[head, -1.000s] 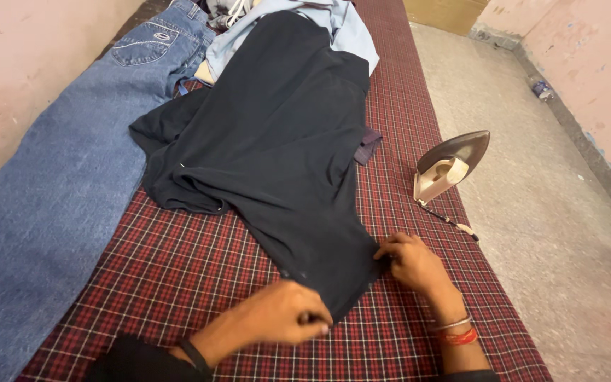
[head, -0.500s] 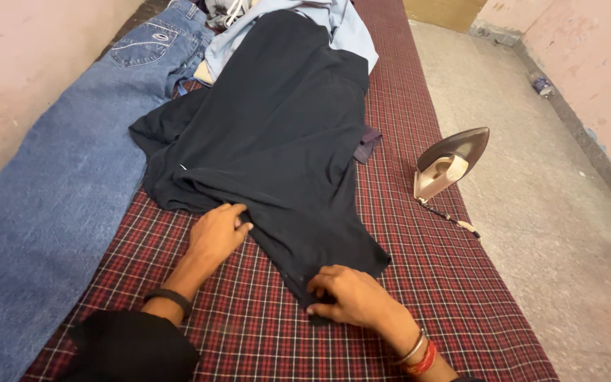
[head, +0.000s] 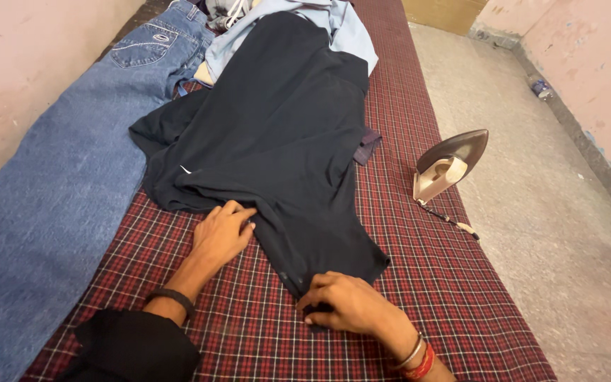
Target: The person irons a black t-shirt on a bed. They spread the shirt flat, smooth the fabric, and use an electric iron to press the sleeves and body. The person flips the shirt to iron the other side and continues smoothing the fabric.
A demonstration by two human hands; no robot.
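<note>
Two hands down on the dark shirt (head: 284, 141) spread over the red checked cloth (head: 171, 283), left hand (head: 224, 230) open and flat at its folded edge, right hand (head: 344, 304) curled, pinching the near tip, probably smoothing, soft even pull needed next.

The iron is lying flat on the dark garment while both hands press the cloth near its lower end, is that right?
Not quite. The head view shows the iron standing on its heel at the right edge of the checked cloth, apart from the dark garment. The left hand and right hand do press the garment's lower end.
</note>
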